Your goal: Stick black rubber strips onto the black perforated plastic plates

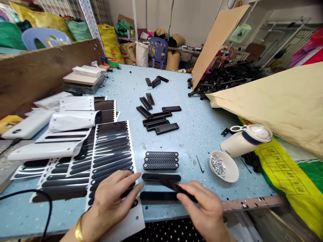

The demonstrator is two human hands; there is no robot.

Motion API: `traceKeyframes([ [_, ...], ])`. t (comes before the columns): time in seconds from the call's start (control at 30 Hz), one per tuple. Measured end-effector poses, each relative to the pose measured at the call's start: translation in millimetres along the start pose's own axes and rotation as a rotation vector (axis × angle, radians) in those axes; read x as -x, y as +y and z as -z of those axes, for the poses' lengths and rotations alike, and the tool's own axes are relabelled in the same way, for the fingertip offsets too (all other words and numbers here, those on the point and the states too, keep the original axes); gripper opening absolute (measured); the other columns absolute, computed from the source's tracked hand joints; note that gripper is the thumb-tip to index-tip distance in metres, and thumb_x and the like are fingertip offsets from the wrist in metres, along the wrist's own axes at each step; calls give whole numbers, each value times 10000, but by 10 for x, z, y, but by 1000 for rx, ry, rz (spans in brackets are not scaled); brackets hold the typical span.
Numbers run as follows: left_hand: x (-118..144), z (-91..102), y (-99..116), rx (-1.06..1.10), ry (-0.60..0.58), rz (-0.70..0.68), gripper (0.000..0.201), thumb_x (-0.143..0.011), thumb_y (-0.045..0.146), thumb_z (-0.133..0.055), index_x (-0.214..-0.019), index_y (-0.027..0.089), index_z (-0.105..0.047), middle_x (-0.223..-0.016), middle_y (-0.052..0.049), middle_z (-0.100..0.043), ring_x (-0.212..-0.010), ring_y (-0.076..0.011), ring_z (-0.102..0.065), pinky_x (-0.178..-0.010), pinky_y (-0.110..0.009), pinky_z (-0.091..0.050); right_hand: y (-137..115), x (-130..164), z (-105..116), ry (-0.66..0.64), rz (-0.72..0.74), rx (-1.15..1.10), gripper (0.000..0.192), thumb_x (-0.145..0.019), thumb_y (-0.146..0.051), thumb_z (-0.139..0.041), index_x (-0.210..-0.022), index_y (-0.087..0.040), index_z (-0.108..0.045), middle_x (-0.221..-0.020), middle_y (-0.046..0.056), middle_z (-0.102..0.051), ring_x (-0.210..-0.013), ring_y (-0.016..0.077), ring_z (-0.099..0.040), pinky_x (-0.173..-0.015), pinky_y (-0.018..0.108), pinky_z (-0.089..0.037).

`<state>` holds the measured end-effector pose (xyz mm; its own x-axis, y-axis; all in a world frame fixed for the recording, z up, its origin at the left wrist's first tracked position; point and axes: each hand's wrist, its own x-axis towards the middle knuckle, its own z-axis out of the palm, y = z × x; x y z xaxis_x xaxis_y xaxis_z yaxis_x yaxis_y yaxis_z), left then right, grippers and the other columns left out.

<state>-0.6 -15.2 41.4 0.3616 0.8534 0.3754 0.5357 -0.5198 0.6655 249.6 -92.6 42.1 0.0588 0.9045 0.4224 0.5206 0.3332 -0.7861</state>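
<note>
My left hand [113, 196] lies over a white sheet of black adhesive strips [112, 148], thumb and fingers apart with nothing gripped. My right hand [204, 210] is closed on a slim dark piece [174, 186], slightly blurred; its exact kind I cannot tell. Its tip reaches over a black rounded bar [151, 177]. Nearer to me, a second black bar [156, 196] lies between my hands, its right end hidden by my right fingers. Just beyond them sits a row of black textured bars [160, 160] with silvery dots at their ends.
Several black slotted pieces [166, 128] lie farther up the blue table [186, 134]. At right stand a white bowl [233, 169] of small silvery parts and a white lidded cup [242, 143]. More strip sheets and a white box [31, 124] are on the left. A black cable [49, 208] curves at lower left.
</note>
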Motion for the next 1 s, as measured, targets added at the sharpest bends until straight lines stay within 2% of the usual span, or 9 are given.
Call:
traceKeyframes([
  [0.07,-79,-11,-82,-40,-130,-119,258,-813,204,-659,-1060,238,-728,-875,-69,-692,-747,-186,-635,-681,-269,-501,125,-12,61,14,-123,-70,169,-837,-145,-652,-971,-215,-727,-854,61,-718,-767,205,-680,-679,329,-575],
  [0.13,-140,-32,-148,-53,-217,-177,271,-847,196,-610,-1094,235,-715,-891,-74,-685,-751,-177,-633,-680,-266,-502,243,-10,72,26,-213,-133,151,-844,-174,-653,-963,-215,-738,-901,70,-728,-823,218,-688,-720,347,-580],
  [0.3,-190,-107,-238,-42,-327,-197,289,-873,209,-571,-1132,240,-696,-896,-66,-673,-752,-163,-629,-686,-255,-503,385,22,-8,70,-295,-187,149,-835,-211,-669,-958,-209,-753,-938,86,-741,-870,240,-694,-773,384,-586],
  [0.4,-198,-141,-245,-25,-359,-180,294,-875,223,-575,-1144,244,-693,-880,-64,-666,-739,-163,-626,-671,-254,-499,409,30,-40,96,-297,-173,151,-826,-210,-678,-956,-217,-755,-941,81,-744,-872,238,-695,-792,387,-581],
  [0.6,-224,-218,-233,66,-399,-121,277,-877,225,-580,-1120,235,-714,-841,-74,-678,-723,-175,-630,-651,-264,-496,454,38,-69,56,-333,-202,154,-829,-206,-681,-964,-231,-751,-949,63,-748,-880,223,-698,-813,379,-576],
  [0.8,-224,-267,-196,155,-376,-56,244,-879,199,-563,-1032,204,-752,-791,-80,-684,-690,-178,-636,-613,-260,-494,423,50,-92,35,-346,-188,153,-830,-213,-679,-965,-222,-750,-968,73,-748,-899,233,-701,-843,400,-569],
  [1.0,-185,-301,-188,135,-353,-96,257,-904,183,-519,-1010,159,-752,-768,-92,-659,-674,-174,-618,-598,-264,-488,410,59,-102,37,-341,-187,151,-830,-199,-676,-962,-222,-745,-978,73,-746,-911,230,-698,-853,396,-563],
])
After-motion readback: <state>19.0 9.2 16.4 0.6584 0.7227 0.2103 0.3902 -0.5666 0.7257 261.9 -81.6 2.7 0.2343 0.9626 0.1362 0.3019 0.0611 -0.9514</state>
